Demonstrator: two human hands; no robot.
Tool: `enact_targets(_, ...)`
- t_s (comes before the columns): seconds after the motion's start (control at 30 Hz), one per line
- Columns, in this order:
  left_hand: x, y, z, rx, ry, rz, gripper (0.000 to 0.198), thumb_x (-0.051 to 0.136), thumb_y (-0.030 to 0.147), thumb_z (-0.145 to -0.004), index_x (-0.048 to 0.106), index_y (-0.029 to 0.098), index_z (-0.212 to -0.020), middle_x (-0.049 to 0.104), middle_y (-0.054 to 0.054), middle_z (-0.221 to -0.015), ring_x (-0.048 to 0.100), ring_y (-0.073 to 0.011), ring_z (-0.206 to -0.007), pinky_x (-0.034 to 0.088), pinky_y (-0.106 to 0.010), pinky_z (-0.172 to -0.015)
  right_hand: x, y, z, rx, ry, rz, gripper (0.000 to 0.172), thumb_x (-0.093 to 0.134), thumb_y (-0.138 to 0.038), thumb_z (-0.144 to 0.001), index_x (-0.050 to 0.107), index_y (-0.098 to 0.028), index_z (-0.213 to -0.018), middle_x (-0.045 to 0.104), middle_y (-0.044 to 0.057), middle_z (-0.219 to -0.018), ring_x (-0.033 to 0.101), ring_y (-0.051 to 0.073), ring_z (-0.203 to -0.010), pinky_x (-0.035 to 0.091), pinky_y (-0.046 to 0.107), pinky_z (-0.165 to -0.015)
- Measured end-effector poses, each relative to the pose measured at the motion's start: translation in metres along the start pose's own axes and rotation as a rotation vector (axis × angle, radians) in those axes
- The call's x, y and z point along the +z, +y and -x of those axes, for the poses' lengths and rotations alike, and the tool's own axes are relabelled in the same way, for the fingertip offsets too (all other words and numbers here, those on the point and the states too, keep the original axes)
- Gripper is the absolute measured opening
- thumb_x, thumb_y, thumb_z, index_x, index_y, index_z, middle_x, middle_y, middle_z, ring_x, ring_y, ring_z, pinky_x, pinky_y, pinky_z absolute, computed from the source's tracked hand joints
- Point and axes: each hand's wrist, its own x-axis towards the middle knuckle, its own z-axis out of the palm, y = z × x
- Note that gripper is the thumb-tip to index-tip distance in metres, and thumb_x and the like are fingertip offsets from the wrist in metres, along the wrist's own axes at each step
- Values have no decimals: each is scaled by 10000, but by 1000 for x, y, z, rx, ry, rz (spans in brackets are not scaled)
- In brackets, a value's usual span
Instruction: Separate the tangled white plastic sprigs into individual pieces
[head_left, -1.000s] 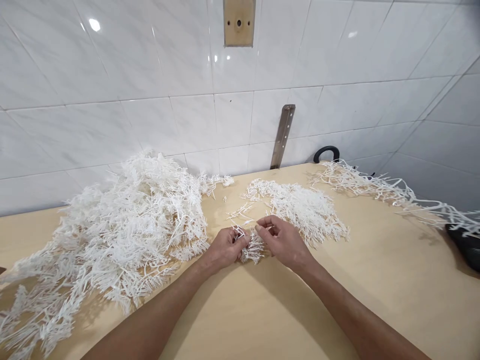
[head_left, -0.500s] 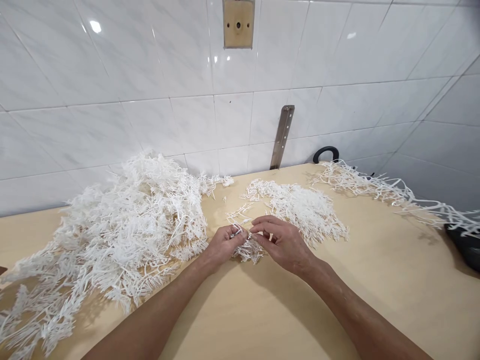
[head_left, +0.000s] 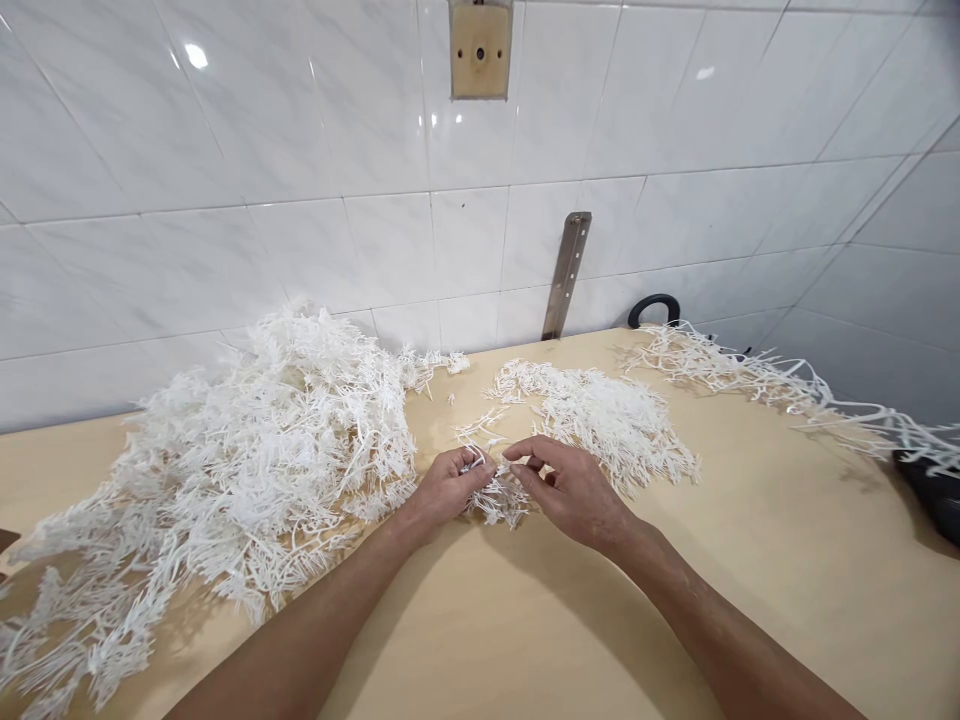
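Observation:
My left hand and my right hand meet at the middle of a light wooden table. Both pinch a small white plastic sprig with many thin branches, held just above the tabletop. The left fingers curl around its left end, and the right thumb and forefinger grip its top. A big heap of the same white sprigs lies to the left. A smaller flat pile lies just behind my right hand.
A long strand of white plastic pieces trails off the table's right edge past a black handle. A dark object sits at the far right. A metal bracket and a brass plate are on the tiled wall.
My right hand has shifted slightly left and its fingers have re-gripped the sprig's top. The sprig sits a little lower between the hands. The piles have not moved.

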Motion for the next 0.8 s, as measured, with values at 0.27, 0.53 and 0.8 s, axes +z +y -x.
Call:
enact_targets(0.27, -1, 0, 0, -16, 13, -6, 445, 797, 531, -662, 628, 147, -812, 625, -17, -697, 574, -120, -609, 437, -233, -589, 2, -4, 1, 92, 33, -100, 178, 550, -288, -915, 679, -218, -1015, 712, 52, -918, 649, 152, -701, 531, 251, -565)
enact_targets(0.53, -3, 2, -1, -13, -7, 33, 439, 808, 512, -656, 628, 134, -787, 619, -19, -673, 566, -117, -586, 437, -227, -564, 11, -4, 1, 112, -18, -87, 162, 560, -271, -905, 713, -222, -923, 731, 12, -808, 653, 140, -670, 522, 236, -585)
enact_targets(0.8, -4, 2, -1, -22, -42, 59, 456, 811, 514, -656, 644, 116, -804, 642, -48, -705, 590, -133, -599, 459, -241, -571, 5, -11, 1, 188, -59, -192, 273, 519, -374, -937, 713, -198, -859, 631, -19, -581, 557, 117, -466, 442, 221, -432)
